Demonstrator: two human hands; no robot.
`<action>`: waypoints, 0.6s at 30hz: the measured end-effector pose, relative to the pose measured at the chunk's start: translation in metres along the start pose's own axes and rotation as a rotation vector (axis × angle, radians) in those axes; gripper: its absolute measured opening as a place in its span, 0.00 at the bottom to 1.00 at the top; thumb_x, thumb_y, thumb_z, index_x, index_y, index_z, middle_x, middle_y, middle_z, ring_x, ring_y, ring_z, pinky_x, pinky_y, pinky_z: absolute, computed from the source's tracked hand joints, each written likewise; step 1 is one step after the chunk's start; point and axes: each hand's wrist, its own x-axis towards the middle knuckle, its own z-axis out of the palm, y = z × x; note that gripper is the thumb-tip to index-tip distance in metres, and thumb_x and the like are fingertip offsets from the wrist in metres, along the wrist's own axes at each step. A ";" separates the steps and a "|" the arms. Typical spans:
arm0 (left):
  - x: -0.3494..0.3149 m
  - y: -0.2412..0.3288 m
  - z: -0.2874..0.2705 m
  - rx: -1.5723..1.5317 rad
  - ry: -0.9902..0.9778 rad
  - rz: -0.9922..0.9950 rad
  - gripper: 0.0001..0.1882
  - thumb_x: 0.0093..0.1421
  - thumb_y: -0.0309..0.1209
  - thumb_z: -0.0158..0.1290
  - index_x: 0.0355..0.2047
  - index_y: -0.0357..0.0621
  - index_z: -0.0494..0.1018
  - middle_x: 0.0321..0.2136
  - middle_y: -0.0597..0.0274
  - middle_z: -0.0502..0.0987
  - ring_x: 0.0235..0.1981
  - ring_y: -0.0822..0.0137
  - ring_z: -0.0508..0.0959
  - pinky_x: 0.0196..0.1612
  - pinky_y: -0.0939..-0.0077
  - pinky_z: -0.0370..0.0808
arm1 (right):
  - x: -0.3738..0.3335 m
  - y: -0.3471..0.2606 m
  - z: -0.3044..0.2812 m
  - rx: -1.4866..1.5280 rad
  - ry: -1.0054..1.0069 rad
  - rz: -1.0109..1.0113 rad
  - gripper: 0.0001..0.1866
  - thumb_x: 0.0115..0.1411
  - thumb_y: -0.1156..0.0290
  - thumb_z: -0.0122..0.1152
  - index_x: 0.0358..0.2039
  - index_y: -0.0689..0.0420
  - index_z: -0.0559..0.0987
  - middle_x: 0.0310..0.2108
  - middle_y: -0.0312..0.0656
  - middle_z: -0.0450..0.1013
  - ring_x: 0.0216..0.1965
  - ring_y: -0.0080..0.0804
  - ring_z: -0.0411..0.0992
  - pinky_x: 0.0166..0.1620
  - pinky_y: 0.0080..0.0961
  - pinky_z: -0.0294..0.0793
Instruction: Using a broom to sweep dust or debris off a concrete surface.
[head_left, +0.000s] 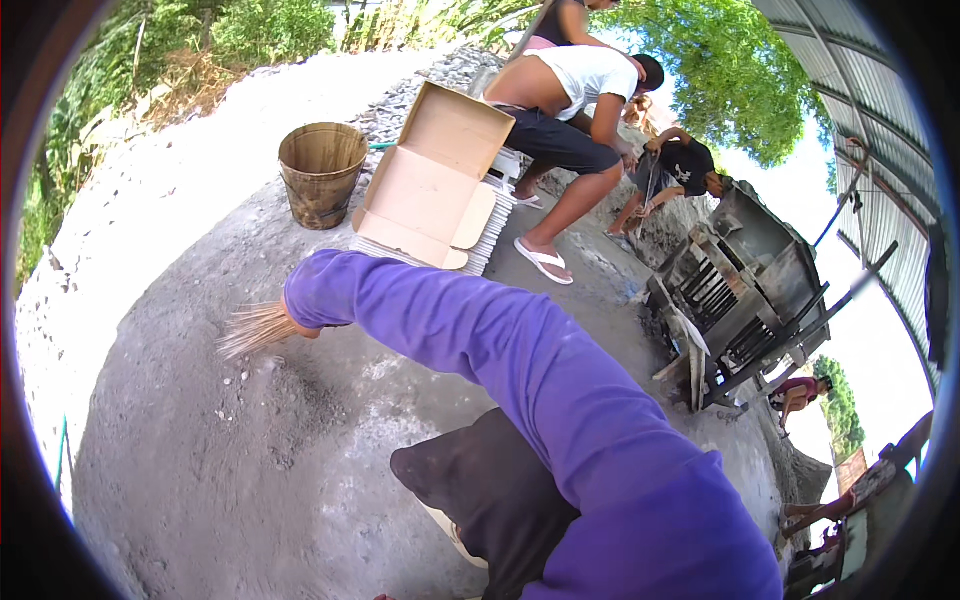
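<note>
My right arm, in a purple sleeve, stretches across the view to the left. At its end my right hand [302, 324], mostly hidden by the cuff, is closed around a stick broom [256, 329]. The broom's thin tan bristles fan out low over the grey, dusty ground [190, 420]. Beside the bristles lie loose grit and a darker patch of sandy dirt [300, 415]. My left hand does not show. Below the arm, my dark-clothed leg [490, 490] is bent.
A stained bucket [322, 175] stands beyond my hand. Next to it an open cardboard box [430, 190] rests on stacked pale sheets. A person in a white shirt [585, 85] sits behind it. To the right are a block-like metal machine [740, 290] and another bent person [680, 165].
</note>
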 end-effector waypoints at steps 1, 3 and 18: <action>0.004 0.001 0.002 0.062 0.005 0.074 0.10 0.56 0.32 0.54 0.35 0.39 0.76 0.31 0.51 0.79 0.32 0.58 0.80 0.37 0.70 0.77 | 0.000 0.007 0.004 0.010 -0.002 0.033 0.19 0.47 0.60 0.62 0.40 0.51 0.80 0.36 0.45 0.77 0.39 0.42 0.76 0.42 0.39 0.74; 0.011 -0.004 0.013 0.047 -0.014 0.124 0.11 0.57 0.33 0.53 0.38 0.40 0.75 0.29 0.52 0.79 0.31 0.59 0.79 0.36 0.70 0.77 | 0.010 0.006 0.019 0.167 0.246 0.111 0.21 0.47 0.62 0.63 0.43 0.54 0.79 0.37 0.45 0.77 0.39 0.42 0.76 0.40 0.37 0.76; 0.081 -0.268 0.146 -0.406 0.024 0.336 0.16 0.59 0.34 0.53 0.42 0.35 0.70 0.24 0.54 0.75 0.24 0.64 0.76 0.29 0.72 0.74 | 0.037 -0.077 0.118 0.865 0.539 -0.256 0.44 0.52 0.59 0.61 0.64 0.60 0.50 0.31 0.55 0.75 0.29 0.45 0.77 0.32 0.38 0.76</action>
